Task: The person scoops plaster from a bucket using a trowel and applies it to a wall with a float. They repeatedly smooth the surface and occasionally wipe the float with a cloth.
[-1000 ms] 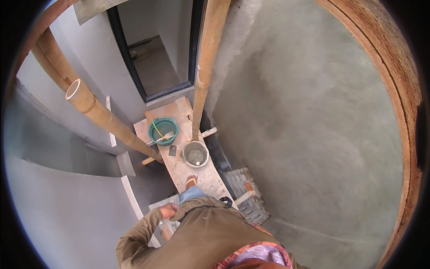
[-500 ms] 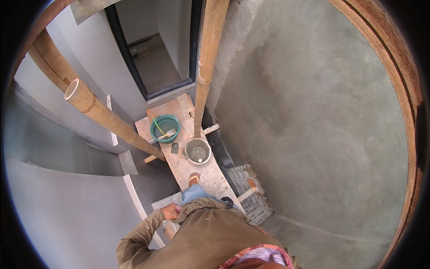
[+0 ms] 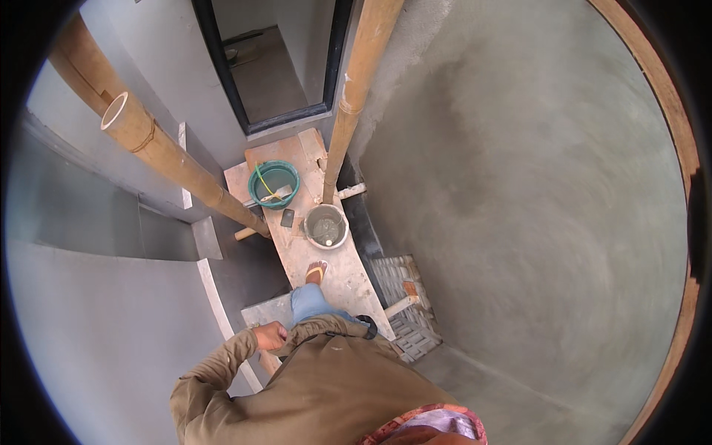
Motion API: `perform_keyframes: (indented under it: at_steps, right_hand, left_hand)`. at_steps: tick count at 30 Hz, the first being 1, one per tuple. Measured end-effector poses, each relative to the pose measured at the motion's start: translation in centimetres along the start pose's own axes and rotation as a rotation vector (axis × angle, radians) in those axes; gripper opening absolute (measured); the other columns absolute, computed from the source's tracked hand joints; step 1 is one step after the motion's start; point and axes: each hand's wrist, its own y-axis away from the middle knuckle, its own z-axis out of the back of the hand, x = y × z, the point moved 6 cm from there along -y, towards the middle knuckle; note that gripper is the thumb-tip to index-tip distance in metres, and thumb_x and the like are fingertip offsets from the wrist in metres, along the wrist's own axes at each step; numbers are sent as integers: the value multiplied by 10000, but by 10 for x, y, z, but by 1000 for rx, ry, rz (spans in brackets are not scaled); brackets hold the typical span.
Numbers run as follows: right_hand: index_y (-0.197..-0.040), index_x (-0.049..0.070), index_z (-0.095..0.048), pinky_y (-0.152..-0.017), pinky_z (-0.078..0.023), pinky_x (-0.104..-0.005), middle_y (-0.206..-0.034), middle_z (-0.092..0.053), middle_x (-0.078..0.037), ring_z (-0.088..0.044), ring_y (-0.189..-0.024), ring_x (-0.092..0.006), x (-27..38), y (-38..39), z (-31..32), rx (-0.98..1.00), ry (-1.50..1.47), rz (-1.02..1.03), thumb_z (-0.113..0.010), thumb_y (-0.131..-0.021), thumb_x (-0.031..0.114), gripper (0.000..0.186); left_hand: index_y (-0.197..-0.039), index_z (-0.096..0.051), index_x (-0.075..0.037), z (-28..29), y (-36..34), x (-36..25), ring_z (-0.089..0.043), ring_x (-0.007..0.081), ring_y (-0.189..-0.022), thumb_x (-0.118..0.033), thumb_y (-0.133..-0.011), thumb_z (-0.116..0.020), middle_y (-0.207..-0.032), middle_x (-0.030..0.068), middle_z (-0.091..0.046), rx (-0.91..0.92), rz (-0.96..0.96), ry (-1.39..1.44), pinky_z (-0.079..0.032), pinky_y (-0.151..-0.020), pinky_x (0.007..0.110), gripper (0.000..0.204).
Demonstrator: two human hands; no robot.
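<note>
My left hand [image 3: 271,336] is closed at the edge of my brown jacket [image 3: 326,378], whose hem is drawn out toward it; the fingers appear to grip the cloth. My right hand is out of the picture. One of my feet [image 3: 316,273], in a yellow-strapped sandal, stands on a pale wooden plank platform [image 3: 345,289]. Just beyond it sits a round grey bucket [image 3: 326,226] with grey wet mix inside. Farther off is a green basin [image 3: 274,184] of water holding a brush-like tool [image 3: 278,194] and something yellow. A small dark block [image 3: 288,217] lies between the two containers.
Bamboo poles rise at the left [image 3: 170,159] and beside the bucket [image 3: 352,96]. A grey plastered wall [image 3: 534,222] fills the right. Beyond the platform is a dark-framed opening [image 3: 285,74]. A woven panel [image 3: 411,315] lies low at the right, near a gap along the platform.
The view has shifted, so the platform and its containers sit higher in the picture. My left hand has moved slightly left and up, staying at the jacket's edge.
</note>
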Motion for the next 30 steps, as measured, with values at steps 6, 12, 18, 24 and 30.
perform_keyframes:
  at_steps: [6, 12, 18, 24, 30]
  right_hand:
    - [-870, 28, -665, -654, -489, -295, -807, -660, -27, -602, -739, -114, 6, 7, 8, 12, 30, -6, -624, -918, 182, 166]
    - [-864, 29, -666, -654, -488, -294, -805, -660, -26, -600, -738, -113, 14, 6, 17, 27, 66, 10, -623, -918, 185, 170]
    - [-858, 30, -666, -654, -487, -293, -802, -659, -24, -598, -737, -112, 20, 2, 23, 41, 99, 20, -623, -918, 187, 174]
    - [-853, 30, -666, -654, -486, -292, -800, -658, -23, -596, -736, -110, 34, -20, 16, 70, 165, 69, -623, -919, 190, 178]
    - [-860, 29, -673, -653, -482, -288, -800, -659, -14, -587, -742, -97, 83, -88, -9, 4, 192, 260, -622, -921, 205, 194]
  left_hand:
    - [-960, -738, -15, 0, 16, 2, -583, 89, -681, -173, -809, -698, -784, -19, -659, 13, 53, 80, -484, -592, 281, 222]
    - [-905, -726, -26, 7, 9, 10, -549, 85, -675, -187, -799, -696, -732, -28, -621, 101, 75, -22, -456, -566, 290, 195]
    - [-909, -733, -61, 37, -1, -23, -535, 87, -614, -201, -781, -705, -713, -26, -618, 101, 38, -223, -415, -505, 275, 192]
    - [-695, -490, -25, 59, -85, -78, -622, 137, -701, -164, -822, -635, -642, 68, -572, -192, -532, -540, -475, -617, 326, 238]
    - [-969, -706, -57, 12, -167, -101, -652, 203, -788, -156, -889, -591, -832, 157, -673, -47, -671, -348, -494, -727, 327, 171]
